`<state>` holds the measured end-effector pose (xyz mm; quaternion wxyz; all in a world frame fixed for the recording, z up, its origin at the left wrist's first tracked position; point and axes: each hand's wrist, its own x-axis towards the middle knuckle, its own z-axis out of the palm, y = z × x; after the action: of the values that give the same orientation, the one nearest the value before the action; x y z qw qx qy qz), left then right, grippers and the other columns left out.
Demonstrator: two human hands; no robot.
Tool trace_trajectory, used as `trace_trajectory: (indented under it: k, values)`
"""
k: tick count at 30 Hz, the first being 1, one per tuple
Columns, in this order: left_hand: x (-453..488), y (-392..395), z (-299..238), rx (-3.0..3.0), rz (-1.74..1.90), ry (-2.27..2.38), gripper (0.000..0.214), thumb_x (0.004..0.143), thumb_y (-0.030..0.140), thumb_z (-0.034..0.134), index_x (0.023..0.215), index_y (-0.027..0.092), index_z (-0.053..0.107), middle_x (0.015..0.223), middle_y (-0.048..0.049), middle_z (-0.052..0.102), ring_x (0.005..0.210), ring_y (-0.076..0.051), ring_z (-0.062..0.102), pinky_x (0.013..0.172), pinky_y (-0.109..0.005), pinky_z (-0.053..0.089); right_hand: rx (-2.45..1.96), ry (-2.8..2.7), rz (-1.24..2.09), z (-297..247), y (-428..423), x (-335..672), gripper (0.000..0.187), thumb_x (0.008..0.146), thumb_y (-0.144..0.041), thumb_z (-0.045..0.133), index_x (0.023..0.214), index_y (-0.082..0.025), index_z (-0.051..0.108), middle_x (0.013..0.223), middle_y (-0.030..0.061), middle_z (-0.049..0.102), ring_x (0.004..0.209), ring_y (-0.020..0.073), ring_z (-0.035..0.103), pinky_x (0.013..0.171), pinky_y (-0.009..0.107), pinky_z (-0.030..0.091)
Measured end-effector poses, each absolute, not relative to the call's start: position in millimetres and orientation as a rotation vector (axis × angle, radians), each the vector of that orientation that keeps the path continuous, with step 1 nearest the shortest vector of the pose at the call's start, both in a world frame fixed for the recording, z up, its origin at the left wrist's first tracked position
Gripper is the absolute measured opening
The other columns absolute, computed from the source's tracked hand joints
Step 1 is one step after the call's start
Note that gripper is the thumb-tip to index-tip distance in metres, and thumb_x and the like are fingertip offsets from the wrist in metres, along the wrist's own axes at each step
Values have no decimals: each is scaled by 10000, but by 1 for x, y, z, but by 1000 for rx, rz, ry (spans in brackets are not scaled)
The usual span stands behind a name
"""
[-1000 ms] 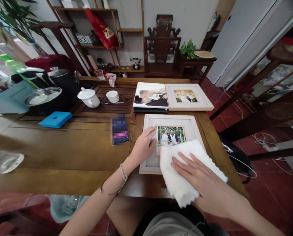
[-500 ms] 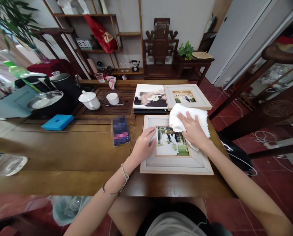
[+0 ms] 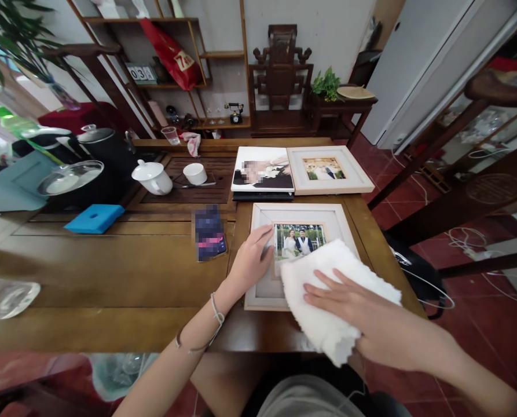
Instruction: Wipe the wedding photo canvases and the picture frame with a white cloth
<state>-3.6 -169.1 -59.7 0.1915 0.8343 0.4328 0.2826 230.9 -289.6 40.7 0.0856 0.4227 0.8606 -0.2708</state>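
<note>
A picture frame (image 3: 258,295) with a wide pale border lies flat on the table, holding a photo (image 3: 290,246) of a couple outdoors. My left hand (image 3: 253,258) grips the frame's left side, fingers together over the border; its thumb is partly hidden. Under my right hand (image 3: 340,292) is a white cloth (image 3: 327,330), which the hand holds with its fingers laid over the top. The cloth covers the frame's lower right part and the photo's bottom, and hangs past the frame's near edge.
Behind the frame lie a second framed photo (image 3: 358,179) and a photo panel (image 3: 264,184). To the left are a phone (image 3: 210,234), a blue block (image 3: 94,219), a lidded white cup (image 3: 151,176), a small white bowl (image 3: 195,173) and a dark pot (image 3: 73,191).
My right hand has drawn the cloth from the frame's upper right corner toward me, down over its lower right part. My left hand keeps its place on the frame's left side.
</note>
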Motion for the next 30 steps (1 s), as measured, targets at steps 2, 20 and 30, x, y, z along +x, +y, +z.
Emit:
trace_trajectory:
  k: [2, 20, 30]
  values:
    - [-3, -169, -59, 2342, 792, 1217, 441, 923, 148, 481, 1361, 177, 524, 1418, -114, 539, 1339, -256, 485, 1142, -464, 404, 1379, 2518, -890, 43, -279, 255, 908, 599, 25, 434, 1460, -262, 453, 1541, 2, 380, 1454, 277, 228, 1176, 516, 258]
    - [-3, -169, -59, 2328, 849, 1216, 393, 957, 135, 414, 1322, 159, 558, 1382, -125, 566, 1310, -240, 515, 1135, -445, 416, 1577, 2615, -229, 2, -274, 143, 721, 676, -137, 597, 1377, 6, 505, 1461, 285, 427, 1374, 497, 312, 1096, 674, 295]
    - [-1, -171, -57, 2310, 816, 1256, 414, 939, 114, 421, 1325, 161, 561, 1392, -117, 564, 1308, -248, 518, 1133, -444, 422, 1636, 2547, -286, 22, -296, 212, 672, 639, -130, 542, 1305, -115, 625, 1385, 150, 562, 1364, 405, 397, 1091, 611, 369]
